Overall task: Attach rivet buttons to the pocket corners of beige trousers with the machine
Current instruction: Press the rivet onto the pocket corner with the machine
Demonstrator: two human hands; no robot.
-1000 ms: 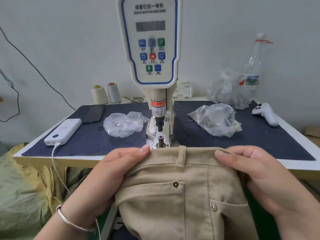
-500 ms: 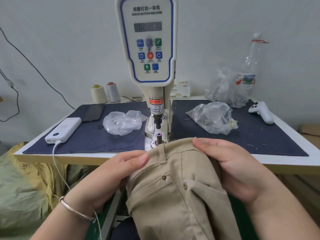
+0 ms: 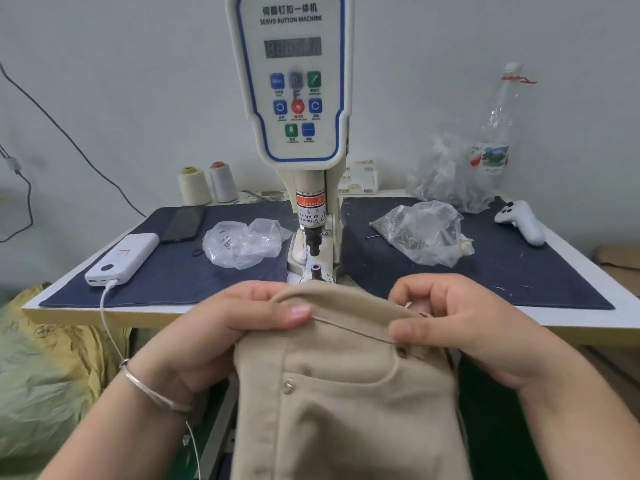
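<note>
At lower centre, left hand pinches the trousers waistband; right hand pinches it at centre right, above a rivet. Both grips hold the cloth taut just below the machine, probably to line up a pocket corner.

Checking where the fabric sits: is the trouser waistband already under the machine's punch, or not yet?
Not yet. Both hands, left and right, grip the trousers at the table edge, short of the lower die; the punch stands raised.

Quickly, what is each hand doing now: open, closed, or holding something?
Left hand: closed, gripping the waistband of the beige trousers.
Right hand: closed, pinching the same waistband near a rivet button.
</note>
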